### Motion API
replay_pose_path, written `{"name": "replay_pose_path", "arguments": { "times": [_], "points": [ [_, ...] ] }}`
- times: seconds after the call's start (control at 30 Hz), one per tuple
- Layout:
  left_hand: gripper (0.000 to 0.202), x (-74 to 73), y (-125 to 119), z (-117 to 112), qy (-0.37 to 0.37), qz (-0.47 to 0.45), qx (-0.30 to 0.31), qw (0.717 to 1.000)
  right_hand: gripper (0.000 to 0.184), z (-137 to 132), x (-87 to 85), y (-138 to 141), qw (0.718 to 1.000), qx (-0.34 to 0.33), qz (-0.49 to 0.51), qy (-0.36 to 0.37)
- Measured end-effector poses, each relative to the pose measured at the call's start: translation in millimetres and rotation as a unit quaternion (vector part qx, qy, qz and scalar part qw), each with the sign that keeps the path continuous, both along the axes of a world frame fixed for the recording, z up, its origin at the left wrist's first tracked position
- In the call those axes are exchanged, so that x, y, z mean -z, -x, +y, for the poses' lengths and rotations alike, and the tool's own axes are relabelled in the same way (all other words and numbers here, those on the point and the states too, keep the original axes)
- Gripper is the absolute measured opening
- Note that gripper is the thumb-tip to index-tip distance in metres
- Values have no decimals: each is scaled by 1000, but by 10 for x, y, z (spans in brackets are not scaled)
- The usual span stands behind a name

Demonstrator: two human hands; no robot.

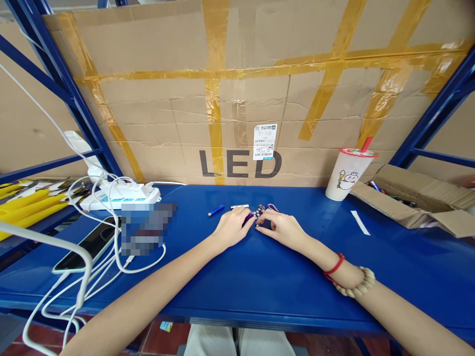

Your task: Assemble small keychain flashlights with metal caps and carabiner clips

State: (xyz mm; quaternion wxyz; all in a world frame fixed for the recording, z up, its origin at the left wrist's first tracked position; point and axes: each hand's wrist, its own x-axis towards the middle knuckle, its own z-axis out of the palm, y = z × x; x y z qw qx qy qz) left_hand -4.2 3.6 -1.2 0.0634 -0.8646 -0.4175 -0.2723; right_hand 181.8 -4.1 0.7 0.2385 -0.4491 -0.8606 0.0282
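Note:
My left hand [232,228] rests on the blue tabletop, its fingers closed round a small purple tube [250,216] that they partly cover. Close beside it, my right hand [280,228] makes a pinch, with a tiny silvery piece [257,226] at the fingertips, too small to name. Between the hands lies a cluster of small shiny round metal pieces [260,211]. Behind the right fingers, more purple and white items [272,207] show in part. A blue metal tube [215,211] lies left of my left hand, and a silver tube [239,206] just beyond its fingers.
A lidded drink cup [345,175] with a red straw stands at the back right, beside an open cardboard box [415,198] and a white strip [359,222]. On the left are a power strip [122,195], white cables and a phone [89,247]. Large cardboard [166,123] stands behind.

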Motion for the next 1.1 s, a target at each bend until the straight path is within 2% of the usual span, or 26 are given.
{"name": "replay_pose_path", "arguments": {
  "times": [0.33,0.57,0.67,1.1],
  "points": [
    [22,-7,-1,-2,6,1,1,1000,14,-22,-34,14,1000,1,2,-10],
    [25,-52,-3,-32,15,2,16,1000,26,-94,-105,33,986,22,125,-108],
    [26,-67,-4,-39,21,11,34,999,30,-104,-101,34,981,7,139,-133],
    [23,-88,8,-43,34,28,70,997,27,-87,-70,17,980,-44,142,-136]
  ]
}}
